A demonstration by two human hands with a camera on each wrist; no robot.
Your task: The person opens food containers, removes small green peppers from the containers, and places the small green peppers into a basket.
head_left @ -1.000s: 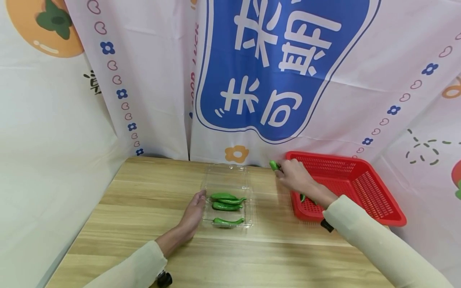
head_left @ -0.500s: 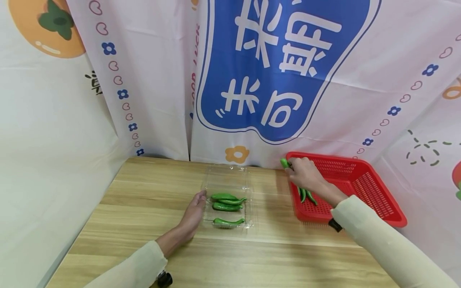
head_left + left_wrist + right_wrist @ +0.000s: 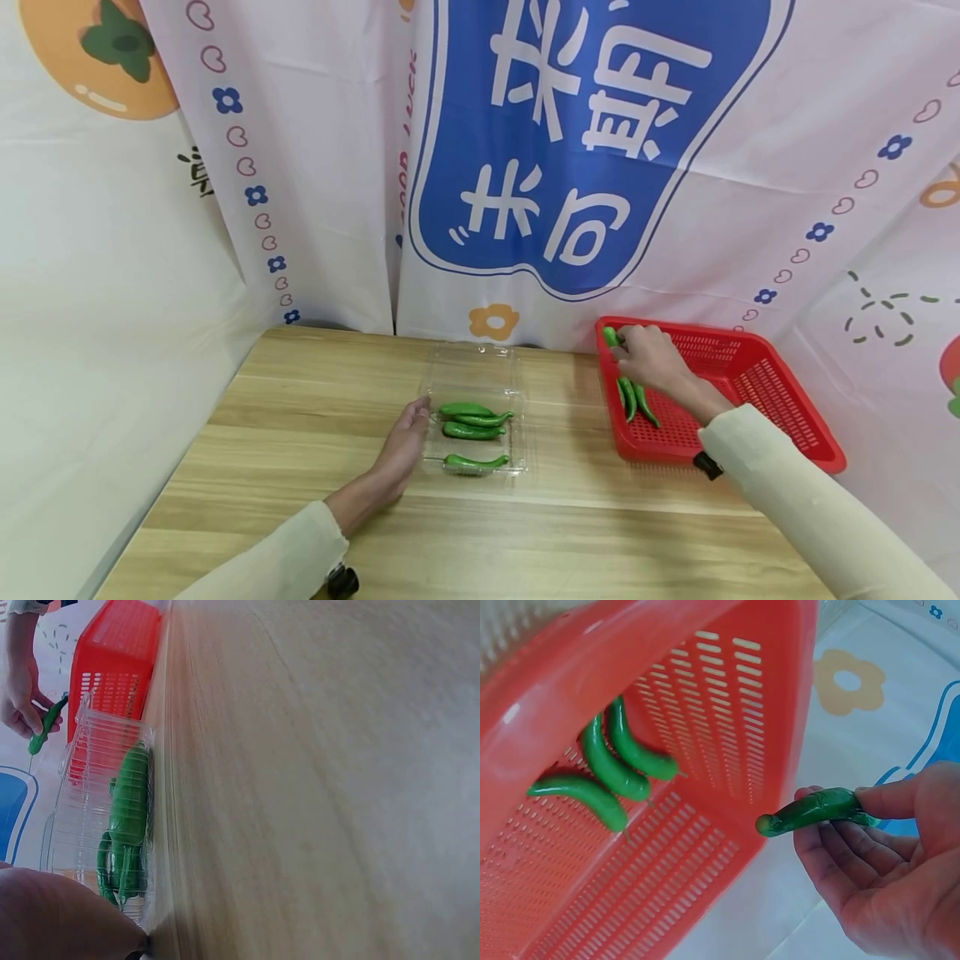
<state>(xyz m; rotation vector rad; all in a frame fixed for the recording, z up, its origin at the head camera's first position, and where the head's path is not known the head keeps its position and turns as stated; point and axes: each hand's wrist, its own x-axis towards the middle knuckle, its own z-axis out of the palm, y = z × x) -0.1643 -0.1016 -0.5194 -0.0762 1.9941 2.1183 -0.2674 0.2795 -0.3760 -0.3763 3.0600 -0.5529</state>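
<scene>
My right hand (image 3: 651, 360) pinches a green chili pepper (image 3: 817, 808) between thumb and fingers, over the far left corner of the red plastic basket (image 3: 797, 408). Inside that basket, 3 more green peppers (image 3: 615, 769) lie side by side on the perforated bottom. A clear plastic clamshell box (image 3: 474, 368) lies with its lid folded back on the table. Several green peppers (image 3: 474, 432) rest in it, one apart from the others near the front edge. Against the box's left side rests my left hand (image 3: 401, 446), fingers extended, holding nothing.
The wooden table (image 3: 300, 450) carries both containers, with a strip of wood between box and basket. A printed curtain (image 3: 337, 250) hangs right behind the table's back edge. White cloth also borders both sides.
My right hand has moved right with its pepper, from left of the basket to over its left rim. Peppers in the basket have come into fuller view. The left hand stays put.
</scene>
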